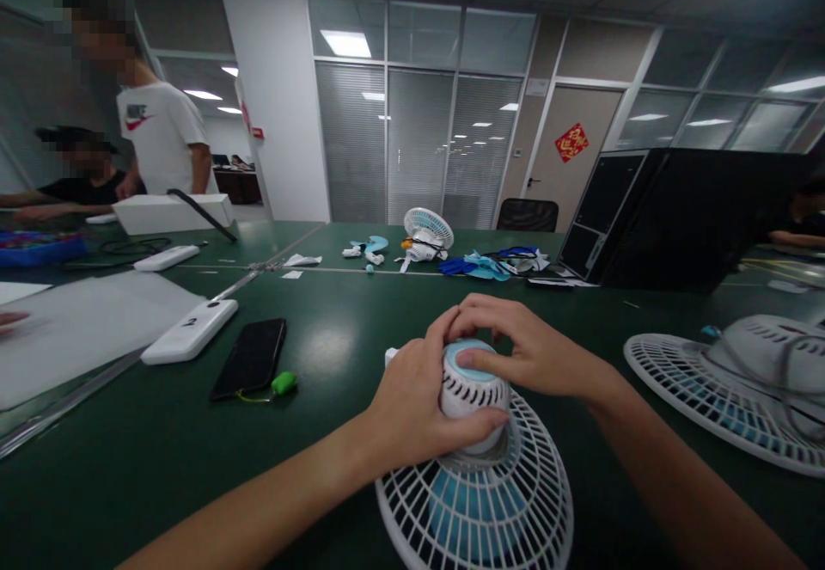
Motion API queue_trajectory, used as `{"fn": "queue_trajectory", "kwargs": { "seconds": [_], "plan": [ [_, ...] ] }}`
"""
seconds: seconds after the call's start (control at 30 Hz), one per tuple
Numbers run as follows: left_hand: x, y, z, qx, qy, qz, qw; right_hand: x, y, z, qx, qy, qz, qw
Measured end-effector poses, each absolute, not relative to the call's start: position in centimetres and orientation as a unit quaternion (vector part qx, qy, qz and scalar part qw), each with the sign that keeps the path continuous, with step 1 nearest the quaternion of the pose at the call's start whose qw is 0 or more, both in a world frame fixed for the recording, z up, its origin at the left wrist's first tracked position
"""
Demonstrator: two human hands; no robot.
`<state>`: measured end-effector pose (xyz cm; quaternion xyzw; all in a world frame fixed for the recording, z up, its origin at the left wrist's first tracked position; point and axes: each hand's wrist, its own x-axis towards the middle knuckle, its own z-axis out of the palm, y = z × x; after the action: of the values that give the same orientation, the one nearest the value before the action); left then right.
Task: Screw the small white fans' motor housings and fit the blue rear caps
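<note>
A small white fan (541, 484) stands in front of me, its round grille low and pale blue blades visible inside. Its slotted white motor housing (473, 396) points up, topped by a light-blue cap (469, 353). My left hand (412, 402) wraps round the housing from the left, thumb across its near side. From the right, my right hand (528, 342) curls over the top, with its thumb on the cap and its fingertips at the far edge near my left fingers. The far side of the housing is hidden by my hands.
To the right lies another fan (683, 381); a third fan (429, 230) stands farther back beside blue gloves (483, 266). A phone (251, 359) with a green fob (284, 383) and a white power strip (190, 332) lie left. A black case (683, 217) stands right. Other people are at left.
</note>
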<state>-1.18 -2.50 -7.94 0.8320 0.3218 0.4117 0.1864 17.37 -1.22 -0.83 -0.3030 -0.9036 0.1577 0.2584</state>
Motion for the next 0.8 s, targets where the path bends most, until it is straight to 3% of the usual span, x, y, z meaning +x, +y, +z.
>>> {"fn": "queue_trajectory", "kwargs": {
  "seconds": [0.43,0.67,0.8],
  "plan": [
    [-2.0,-2.1,-8.2,0.858,0.283,0.378,0.203,16.9,-2.0,-0.7,-0.299,-0.906,0.141,0.264],
    [-2.5,-0.8,-9.3,0.847,0.231,0.434,0.202,16.8,-2.8,-2.5,-0.360,-0.876,0.189,0.259],
    [-2.5,0.3,-10.4,0.827,0.226,0.459,0.234,19.7,-4.2,-4.4,-0.399,-0.860,0.124,0.292]
  ]
}}
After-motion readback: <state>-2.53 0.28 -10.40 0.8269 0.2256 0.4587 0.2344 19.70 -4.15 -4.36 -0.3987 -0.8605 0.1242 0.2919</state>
